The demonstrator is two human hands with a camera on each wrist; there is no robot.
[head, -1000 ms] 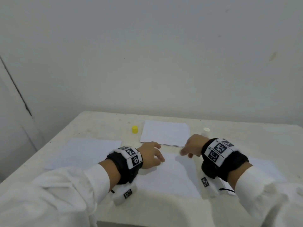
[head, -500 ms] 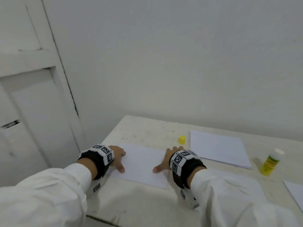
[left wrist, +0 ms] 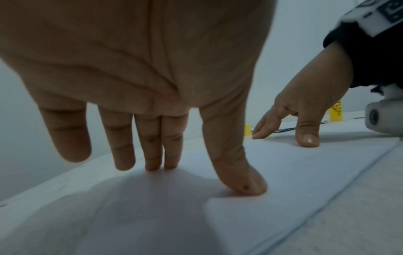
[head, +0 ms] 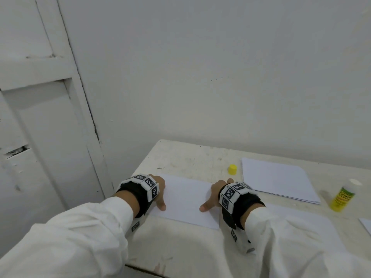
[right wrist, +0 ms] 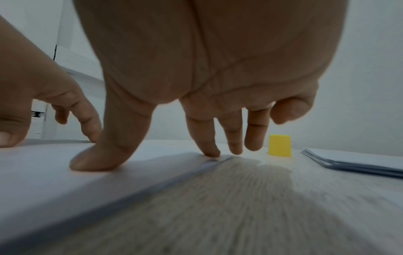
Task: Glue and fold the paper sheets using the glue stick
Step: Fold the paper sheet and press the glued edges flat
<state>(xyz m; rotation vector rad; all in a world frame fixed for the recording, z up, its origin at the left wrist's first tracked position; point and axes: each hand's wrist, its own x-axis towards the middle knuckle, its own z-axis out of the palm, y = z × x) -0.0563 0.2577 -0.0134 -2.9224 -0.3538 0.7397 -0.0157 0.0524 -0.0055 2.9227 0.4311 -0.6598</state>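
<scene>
Lying flat, white folded paper sheet (head: pixel 186 199) pinned by left hand (head: pixel 158 189) and right hand (head: pixel 215 194), fingers straight.

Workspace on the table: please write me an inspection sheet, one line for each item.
Surface: pale table, scuffed.
Job's things: folded paper sheet lies flat; paper stack apart; glue stick upright, uncapped.
Clutter: yellow cap beside the stack.
Grippers: left hand and right hand press the sheet with straight fingers.
Cables: nothing seen.
Surroundings: white wall, door at left.
</scene>
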